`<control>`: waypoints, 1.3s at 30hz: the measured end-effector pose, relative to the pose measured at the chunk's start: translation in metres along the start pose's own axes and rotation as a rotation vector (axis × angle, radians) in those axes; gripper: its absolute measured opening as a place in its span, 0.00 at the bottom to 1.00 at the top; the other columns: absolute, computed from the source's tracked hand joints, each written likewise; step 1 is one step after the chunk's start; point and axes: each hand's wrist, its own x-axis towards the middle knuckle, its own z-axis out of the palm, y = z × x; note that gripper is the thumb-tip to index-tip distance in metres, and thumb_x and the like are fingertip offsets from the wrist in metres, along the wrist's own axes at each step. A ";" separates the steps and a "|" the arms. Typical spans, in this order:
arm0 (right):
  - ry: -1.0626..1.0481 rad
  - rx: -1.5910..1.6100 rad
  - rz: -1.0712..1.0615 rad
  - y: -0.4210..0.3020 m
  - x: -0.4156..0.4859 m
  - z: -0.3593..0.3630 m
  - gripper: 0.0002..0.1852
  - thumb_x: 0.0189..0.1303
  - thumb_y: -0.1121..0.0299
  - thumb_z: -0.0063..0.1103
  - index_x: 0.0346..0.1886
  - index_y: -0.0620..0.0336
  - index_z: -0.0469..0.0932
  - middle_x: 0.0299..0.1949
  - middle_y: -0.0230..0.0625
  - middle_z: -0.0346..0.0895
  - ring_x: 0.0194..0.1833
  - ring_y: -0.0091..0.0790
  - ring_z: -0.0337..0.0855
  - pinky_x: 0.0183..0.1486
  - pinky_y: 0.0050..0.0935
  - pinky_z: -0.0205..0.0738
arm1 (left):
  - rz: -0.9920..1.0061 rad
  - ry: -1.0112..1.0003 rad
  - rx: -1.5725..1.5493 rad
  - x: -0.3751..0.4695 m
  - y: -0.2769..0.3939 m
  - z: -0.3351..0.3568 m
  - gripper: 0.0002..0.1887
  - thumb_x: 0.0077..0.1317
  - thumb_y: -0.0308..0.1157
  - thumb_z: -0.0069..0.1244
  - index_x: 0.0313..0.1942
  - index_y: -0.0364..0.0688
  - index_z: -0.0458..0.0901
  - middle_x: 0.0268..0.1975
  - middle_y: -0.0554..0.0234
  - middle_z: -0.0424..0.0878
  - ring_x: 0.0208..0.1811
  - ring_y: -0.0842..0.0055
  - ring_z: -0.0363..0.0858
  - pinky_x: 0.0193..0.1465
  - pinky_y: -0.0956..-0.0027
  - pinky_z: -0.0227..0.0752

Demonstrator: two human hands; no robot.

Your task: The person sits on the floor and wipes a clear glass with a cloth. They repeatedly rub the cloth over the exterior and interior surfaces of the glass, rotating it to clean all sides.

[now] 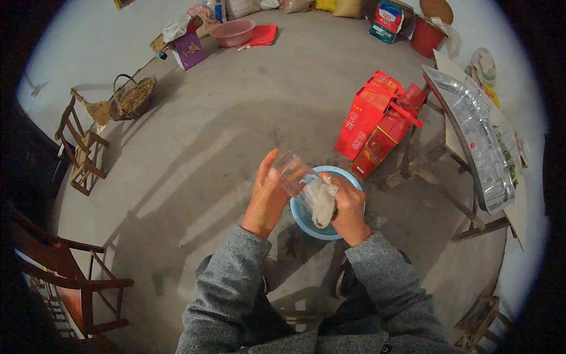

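Note:
My left hand (268, 197) holds a clear drinking glass (289, 167), tilted, with its fingers wrapped round the side. A pale, bunched cloth (321, 199) is gripped in my right hand (349, 208) and lies against the lower right end of the glass. Both hands are above a light blue basin (305, 228) on the floor, between my feet and the red bags. The hands and cloth cover most of the basin's inside, so its contents are hard to tell.
Red gift bags (367, 119) stand just beyond the basin. At right, a wooden table bears a tray (479, 194) of clear glassware. A wooden chair (84, 155), a wicker basket (132, 97) and a dark red chair (84, 283) stand left. Farther back sits a pink basin (232, 33).

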 end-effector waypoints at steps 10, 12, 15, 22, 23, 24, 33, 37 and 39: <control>-0.160 0.503 0.368 -0.001 -0.019 0.017 0.17 0.54 0.71 0.71 0.46 0.64 0.80 0.36 0.43 0.85 0.37 0.41 0.87 0.40 0.38 0.80 | 0.064 0.131 0.173 0.002 -0.006 -0.002 0.38 0.61 0.41 0.61 0.68 0.42 0.60 0.55 0.49 0.79 0.59 0.54 0.78 0.64 0.50 0.71; -0.181 0.853 0.573 -0.003 -0.020 0.018 0.14 0.59 0.68 0.68 0.46 0.63 0.80 0.37 0.40 0.84 0.37 0.36 0.86 0.40 0.36 0.80 | 0.077 0.009 0.159 0.000 0.002 0.003 0.41 0.59 0.42 0.62 0.69 0.43 0.60 0.57 0.48 0.78 0.61 0.52 0.77 0.65 0.48 0.70; -0.348 1.589 1.024 -0.012 -0.022 0.016 0.13 0.71 0.61 0.57 0.49 0.59 0.78 0.39 0.35 0.82 0.37 0.34 0.85 0.38 0.35 0.82 | 0.066 -0.133 0.169 -0.003 0.011 0.009 0.44 0.58 0.44 0.62 0.71 0.46 0.57 0.58 0.48 0.77 0.63 0.51 0.75 0.67 0.46 0.68; -0.249 1.175 0.791 -0.013 -0.013 0.009 0.12 0.65 0.66 0.62 0.47 0.61 0.79 0.38 0.35 0.84 0.39 0.34 0.85 0.40 0.36 0.81 | 0.025 -0.106 0.065 -0.001 0.003 0.009 0.45 0.63 0.52 0.60 0.72 0.45 0.54 0.60 0.48 0.76 0.64 0.55 0.74 0.69 0.49 0.64; -0.147 0.916 0.608 -0.011 -0.012 0.009 0.11 0.63 0.68 0.63 0.45 0.62 0.79 0.39 0.35 0.84 0.38 0.33 0.85 0.41 0.35 0.80 | -0.015 -0.108 0.091 0.000 -0.001 0.008 0.45 0.63 0.55 0.58 0.72 0.46 0.55 0.60 0.49 0.76 0.63 0.57 0.74 0.67 0.49 0.66; -0.045 0.656 0.424 -0.009 -0.012 0.009 0.10 0.61 0.71 0.65 0.44 0.62 0.80 0.39 0.35 0.84 0.38 0.33 0.86 0.41 0.33 0.80 | -0.054 -0.123 0.103 0.001 -0.007 0.007 0.45 0.63 0.58 0.57 0.72 0.47 0.56 0.61 0.51 0.77 0.63 0.59 0.75 0.66 0.49 0.67; -0.349 0.506 0.613 0.015 -0.026 0.028 0.21 0.54 0.74 0.67 0.53 0.62 0.76 0.48 0.45 0.82 0.50 0.39 0.84 0.51 0.36 0.77 | 0.096 0.116 0.210 0.008 -0.004 -0.008 0.31 0.68 0.51 0.54 0.62 0.41 0.67 0.51 0.57 0.82 0.59 0.65 0.78 0.61 0.54 0.73; -0.118 0.896 0.898 0.031 -0.010 0.014 0.26 0.59 0.75 0.65 0.61 0.59 0.71 0.55 0.39 0.79 0.55 0.39 0.80 0.57 0.37 0.75 | 0.119 0.234 0.319 0.008 0.011 -0.017 0.29 0.69 0.53 0.51 0.61 0.44 0.68 0.48 0.58 0.81 0.51 0.62 0.82 0.52 0.54 0.79; 0.019 1.155 1.017 0.030 0.002 0.000 0.25 0.68 0.71 0.56 0.68 0.60 0.65 0.63 0.41 0.70 0.65 0.42 0.72 0.66 0.45 0.68 | 0.060 0.212 0.392 0.004 0.007 -0.017 0.29 0.69 0.55 0.51 0.60 0.43 0.69 0.47 0.58 0.80 0.48 0.63 0.82 0.50 0.54 0.80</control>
